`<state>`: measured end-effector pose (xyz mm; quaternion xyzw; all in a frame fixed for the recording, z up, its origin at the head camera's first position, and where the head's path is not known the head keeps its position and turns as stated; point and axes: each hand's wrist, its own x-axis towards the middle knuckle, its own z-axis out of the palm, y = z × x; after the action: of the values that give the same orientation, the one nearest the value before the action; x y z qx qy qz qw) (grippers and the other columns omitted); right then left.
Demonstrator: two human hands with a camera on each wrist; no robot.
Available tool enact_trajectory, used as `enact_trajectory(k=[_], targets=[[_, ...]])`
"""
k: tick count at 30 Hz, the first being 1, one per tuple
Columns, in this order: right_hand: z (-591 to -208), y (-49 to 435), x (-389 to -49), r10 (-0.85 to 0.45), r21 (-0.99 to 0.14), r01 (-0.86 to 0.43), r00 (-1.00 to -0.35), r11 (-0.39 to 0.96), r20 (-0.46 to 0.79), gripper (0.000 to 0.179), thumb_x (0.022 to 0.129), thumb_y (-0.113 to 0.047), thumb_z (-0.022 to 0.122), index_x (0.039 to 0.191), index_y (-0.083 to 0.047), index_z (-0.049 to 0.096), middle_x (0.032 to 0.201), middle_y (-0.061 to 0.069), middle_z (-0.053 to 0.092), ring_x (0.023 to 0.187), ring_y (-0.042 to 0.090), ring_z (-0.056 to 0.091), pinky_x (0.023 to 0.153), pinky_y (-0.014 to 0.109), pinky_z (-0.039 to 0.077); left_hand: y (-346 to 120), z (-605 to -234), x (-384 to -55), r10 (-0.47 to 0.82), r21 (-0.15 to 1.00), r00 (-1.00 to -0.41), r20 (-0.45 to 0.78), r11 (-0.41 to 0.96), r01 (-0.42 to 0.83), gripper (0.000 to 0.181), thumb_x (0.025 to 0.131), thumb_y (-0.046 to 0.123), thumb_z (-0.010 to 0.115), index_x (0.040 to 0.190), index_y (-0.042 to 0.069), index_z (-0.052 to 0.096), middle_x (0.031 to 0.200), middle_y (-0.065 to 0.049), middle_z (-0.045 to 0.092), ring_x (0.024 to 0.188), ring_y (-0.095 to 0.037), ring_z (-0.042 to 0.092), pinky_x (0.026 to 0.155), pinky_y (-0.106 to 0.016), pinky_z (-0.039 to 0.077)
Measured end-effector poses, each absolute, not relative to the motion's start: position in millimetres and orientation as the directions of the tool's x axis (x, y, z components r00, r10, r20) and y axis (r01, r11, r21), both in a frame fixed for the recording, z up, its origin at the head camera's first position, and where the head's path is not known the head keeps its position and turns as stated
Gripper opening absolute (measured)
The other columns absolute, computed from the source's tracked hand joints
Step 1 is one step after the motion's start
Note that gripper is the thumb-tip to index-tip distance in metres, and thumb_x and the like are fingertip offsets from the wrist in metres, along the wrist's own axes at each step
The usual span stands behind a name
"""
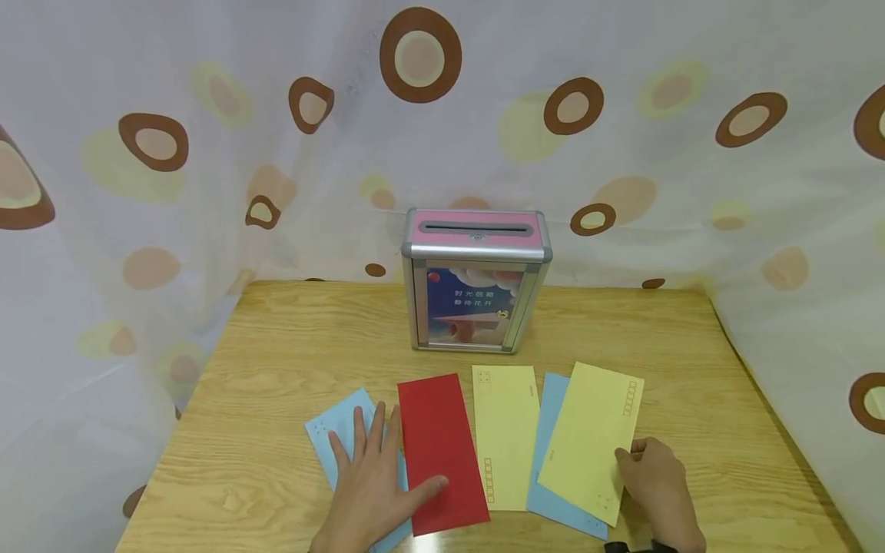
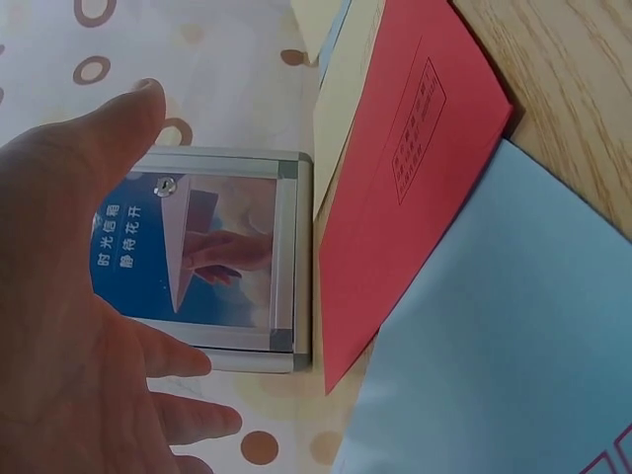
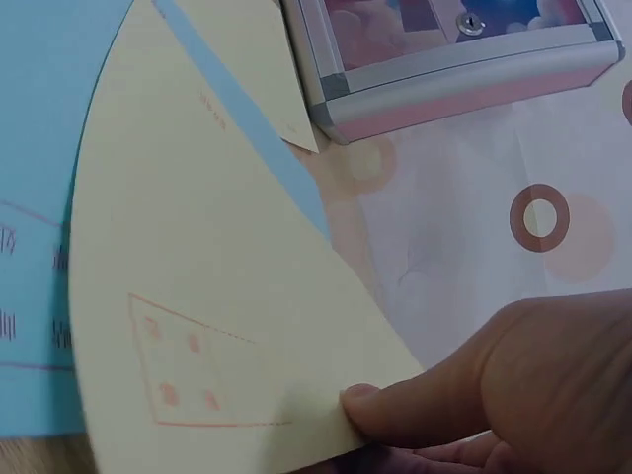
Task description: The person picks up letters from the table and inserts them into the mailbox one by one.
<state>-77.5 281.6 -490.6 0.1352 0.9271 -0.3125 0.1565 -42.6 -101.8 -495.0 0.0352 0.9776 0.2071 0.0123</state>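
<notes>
My right hand (image 1: pixel 653 480) pinches the right edge of a yellow envelope (image 1: pixel 591 438), thumb on top. That envelope overlaps a blue envelope (image 1: pixel 549 491), and in the right wrist view the yellow envelope (image 3: pixel 227 257) bows upward over the blue one (image 3: pixel 30 247). My left hand (image 1: pixel 369 480) has its fingers spread over another blue envelope (image 1: pixel 332 430), its thumb reaching across a red envelope (image 1: pixel 442 453). In the left wrist view the open palm (image 2: pixel 59 296) faces the camera, with the red envelope (image 2: pixel 415 168) and blue envelope (image 2: pixel 504 316) beside it. Another yellow envelope (image 1: pixel 508 430) lies between the red one and the right-hand pair.
A silver-framed mailbox (image 1: pixel 477 280) with a pink slotted top stands upright behind the envelopes. The wooden table (image 1: pixel 276 346) is backed and flanked by a white curtain (image 1: pixel 477 169) with brown and yellow circles. A dark band (image 1: pixel 639 547) shows at my right wrist.
</notes>
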Motion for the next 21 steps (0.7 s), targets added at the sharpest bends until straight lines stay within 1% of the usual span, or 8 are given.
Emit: enact_trajectory(k=[2, 5, 7, 10, 14, 16, 19, 21], targets=[[-489, 281, -79, 0.155, -0.565, 0.346, -0.921, 0.749, -0.359, 0.040, 0.098, -0.017, 0.047, 0.114, 0.020, 0.047, 0.105, 0.036, 0.059, 0.087, 0.039, 0.062, 0.064, 0.041, 0.056, -102, -495, -42, 0.081, 0.448, -0.997, -0.017, 0.892, 0.065, 0.113, 0.074, 0.086, 0.049, 0.156, 0.012, 0.021, 0.161, -0.015, 0.016, 0.145, -0.043, -0.002, 0.108, -0.076, 0.006], [-486, 279, -79, 0.168, -0.607, 0.335, -0.934, 0.721, -0.316, 0.039, 0.099, -0.015, 0.046, 0.117, 0.020, 0.045, 0.103, 0.035, 0.060, 0.086, 0.040, 0.062, 0.064, 0.042, 0.056, -103, -494, -41, 0.090, 0.511, -0.995, -0.033, 0.857, 0.061, 0.113, 0.075, 0.083, 0.052, 0.156, 0.011, 0.018, 0.162, -0.015, 0.013, 0.146, -0.040, -0.003, 0.111, -0.069, 0.019], [-482, 276, -79, 0.182, -0.628, 0.332, -0.939, 0.704, -0.292, 0.040, 0.099, -0.014, 0.046, 0.119, 0.020, 0.044, 0.103, 0.034, 0.060, 0.084, 0.037, 0.063, 0.064, 0.042, 0.056, -103, -494, -41, 0.096, 0.534, -0.995, -0.033, 0.843, 0.064, 0.114, 0.075, 0.084, 0.050, 0.156, 0.011, 0.018, 0.162, -0.014, 0.013, 0.146, -0.039, -0.002, 0.110, -0.065, 0.028], [-478, 274, -80, 0.208, -0.652, 0.327, -0.944, 0.684, -0.255, 0.041, 0.099, -0.013, 0.047, 0.122, 0.021, 0.042, 0.100, 0.032, 0.061, 0.080, 0.033, 0.062, 0.062, 0.039, 0.055, -103, -493, -40, 0.098, 0.547, -0.995, -0.020, 0.834, 0.071, 0.114, 0.075, 0.086, 0.047, 0.156, 0.011, 0.019, 0.162, -0.013, 0.014, 0.146, -0.037, 0.000, 0.104, -0.062, 0.038], [-476, 268, -80, 0.257, -0.672, 0.331, -0.943, 0.663, -0.211, 0.041, 0.099, -0.013, 0.048, 0.125, 0.019, 0.042, 0.096, 0.027, 0.063, 0.072, 0.026, 0.060, 0.056, 0.033, 0.051, -100, -491, -39, 0.120, 0.578, -0.993, 0.010, 0.810, 0.104, 0.110, 0.078, 0.084, 0.049, 0.155, 0.011, 0.022, 0.161, -0.012, 0.020, 0.146, -0.037, 0.005, 0.102, -0.061, 0.041], [-474, 263, -80, 0.290, -0.685, 0.328, -0.941, 0.650, -0.175, 0.040, 0.099, -0.014, 0.049, 0.125, 0.016, 0.044, 0.093, 0.023, 0.063, 0.067, 0.022, 0.057, 0.051, 0.030, 0.048, -97, -491, -39, 0.142, 0.599, -0.990, -0.002, 0.793, 0.112, 0.107, 0.079, 0.082, 0.049, 0.155, 0.012, 0.022, 0.161, -0.011, 0.021, 0.146, -0.037, 0.008, 0.101, -0.059, 0.043], [-469, 254, -80, 0.317, -0.711, 0.274, -0.945, 0.648, -0.075, 0.033, 0.098, -0.011, 0.053, 0.120, 0.012, 0.049, 0.087, 0.018, 0.065, 0.060, 0.017, 0.053, 0.046, 0.026, 0.045, -88, -488, -42, 0.199, 0.637, -0.979, -0.043, 0.760, 0.127, 0.104, 0.081, 0.081, 0.046, 0.156, 0.014, 0.018, 0.162, -0.008, 0.019, 0.145, -0.034, 0.016, 0.102, -0.055, 0.044], [-465, 245, -79, 0.303, -0.732, 0.201, -0.953, 0.651, 0.008, 0.028, 0.097, -0.009, 0.056, 0.116, 0.011, 0.052, 0.085, 0.016, 0.066, 0.058, 0.015, 0.051, 0.045, 0.023, 0.043, -81, -485, -45, 0.238, 0.668, -0.970, -0.053, 0.730, 0.143, 0.102, 0.083, 0.079, 0.045, 0.157, 0.016, 0.015, 0.162, -0.006, 0.018, 0.143, -0.031, 0.024, 0.100, -0.052, 0.046]])
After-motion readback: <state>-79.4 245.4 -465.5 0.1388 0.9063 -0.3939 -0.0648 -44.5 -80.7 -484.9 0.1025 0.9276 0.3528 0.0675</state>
